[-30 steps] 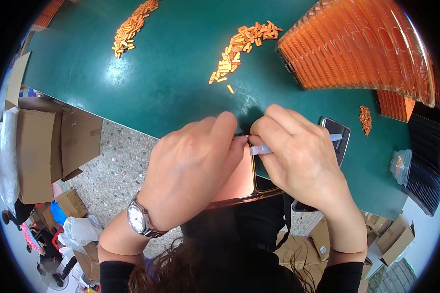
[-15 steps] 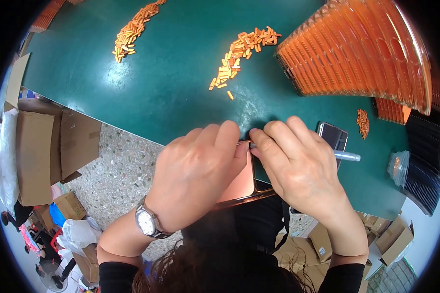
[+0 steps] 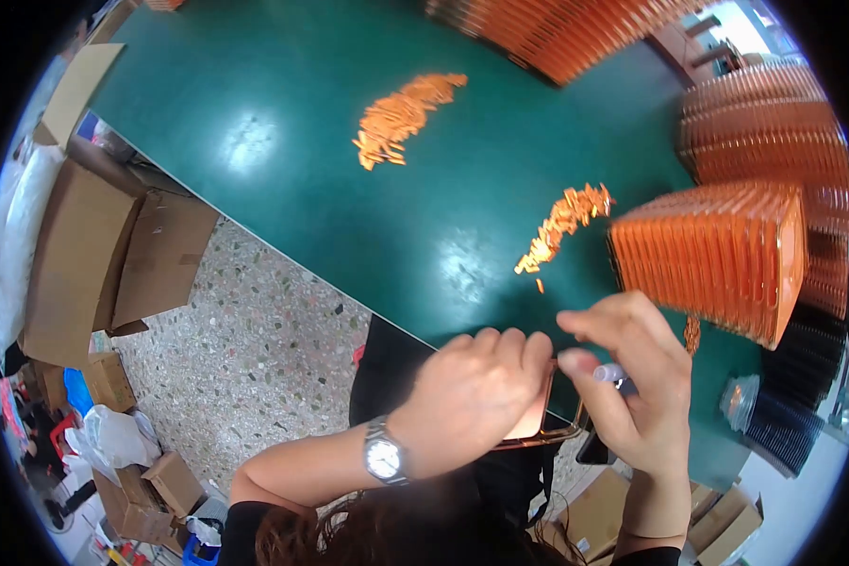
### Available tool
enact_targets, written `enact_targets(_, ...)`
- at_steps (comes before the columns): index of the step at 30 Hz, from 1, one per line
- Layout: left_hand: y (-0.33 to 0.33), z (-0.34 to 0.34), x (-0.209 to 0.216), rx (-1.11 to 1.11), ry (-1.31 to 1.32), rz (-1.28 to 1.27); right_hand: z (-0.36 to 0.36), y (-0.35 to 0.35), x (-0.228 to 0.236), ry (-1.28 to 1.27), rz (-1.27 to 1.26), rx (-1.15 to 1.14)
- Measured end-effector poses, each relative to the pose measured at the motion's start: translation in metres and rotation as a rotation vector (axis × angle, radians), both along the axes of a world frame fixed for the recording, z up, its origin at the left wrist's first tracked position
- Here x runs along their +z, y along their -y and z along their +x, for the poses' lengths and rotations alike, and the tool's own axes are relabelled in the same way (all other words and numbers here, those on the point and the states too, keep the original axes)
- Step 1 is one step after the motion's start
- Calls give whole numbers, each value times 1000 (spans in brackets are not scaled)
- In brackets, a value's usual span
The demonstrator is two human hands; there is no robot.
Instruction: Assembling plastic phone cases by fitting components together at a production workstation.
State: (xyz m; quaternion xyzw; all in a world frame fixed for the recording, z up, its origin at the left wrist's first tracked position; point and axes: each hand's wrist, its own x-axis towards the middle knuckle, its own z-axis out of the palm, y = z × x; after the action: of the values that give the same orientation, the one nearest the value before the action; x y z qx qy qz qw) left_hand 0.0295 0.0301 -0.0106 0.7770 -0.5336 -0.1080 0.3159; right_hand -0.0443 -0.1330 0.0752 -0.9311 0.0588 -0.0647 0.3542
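Head view: your L hand (image 3: 486, 401) is closed on a gold-rimmed case (image 3: 530, 422) w/ a peach panel, near the front edge of the green table (image 3: 311, 208). It hides most of the case, so can't tell if that touches the tabletop. Prob. held there b/c it's close to your body & easier to steady. Your R hand (image 3: 637, 377), just beside the case's far corner, has thumb & forefinger parted; a clear pen-like tube (image 3: 609, 374) is gripped farther back in that hand, prob. tucked so those two fingertips can work w/o putting it down. Can't tell if anything tiny sits at them.

Orange bits lie loose in a nearer pile (image 3: 561, 226) & a farther pile (image 3: 401, 118), likely spread thin for easy pick-up. An orange case stack (image 3: 707, 255) stands to the R, beyond your R hand, prob. to be out of the way yet w/in reach.
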Motion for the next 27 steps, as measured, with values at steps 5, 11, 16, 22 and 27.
enact_targets(5, -8, -1, -4, 25, 14, -69, 101, -22, -32, 19, -84, 14)
enact_targets(11, -7, -4, -7, 43, -18, -19, 164, -31, -68, 12, -164, -38)
enact_targets(16, -11, -2, -6, 10, -34, -18, 169, -42, -69, -13, -255, -3)
enact_targets(22, -11, 0, -3, -10, -78, -30, 158, -28, -65, 8, -114, 31)
enact_targets(27, -16, 13, 1, -39, -355, -35, 100, -15, -22, -12, 33, -32)
